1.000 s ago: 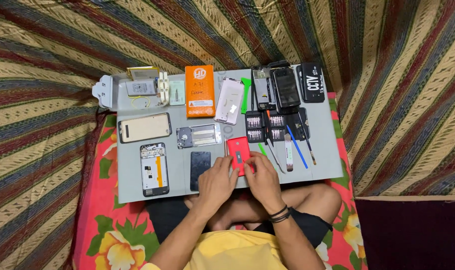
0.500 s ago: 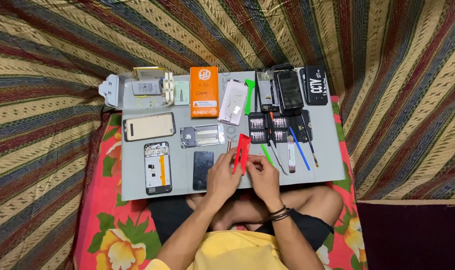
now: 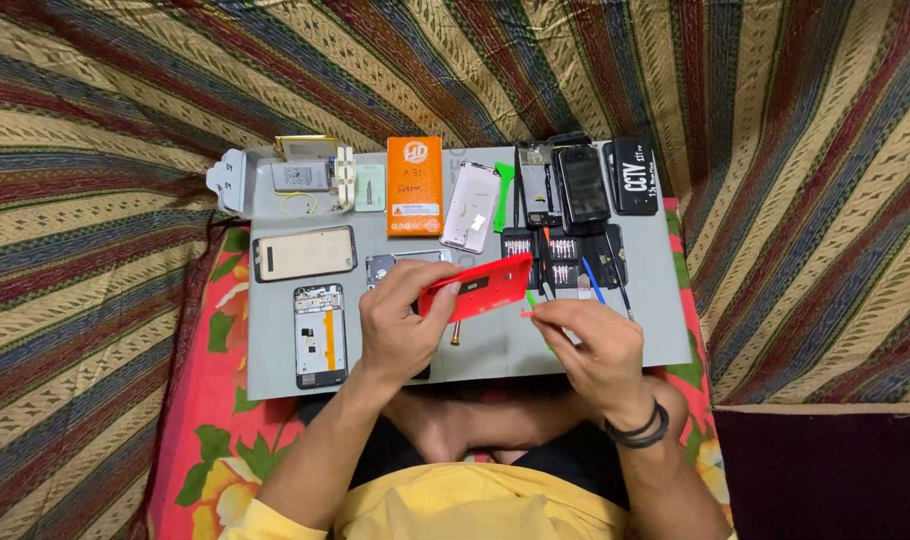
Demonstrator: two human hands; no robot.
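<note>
Left hand (image 3: 400,325) grips red phone cover (image 3: 478,287) over grey mat (image 3: 655,300) — right hand (image 3: 595,350) pinching its corner.

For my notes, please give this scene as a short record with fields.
Left hand: holds red phone back cover, lifted off the mat
Right hand: fingers pinch a small pink piece near the cover's right end
Surface: grey work mat
Left of hands: opened phone frame, phone lying flat
Behind: orange box
</note>
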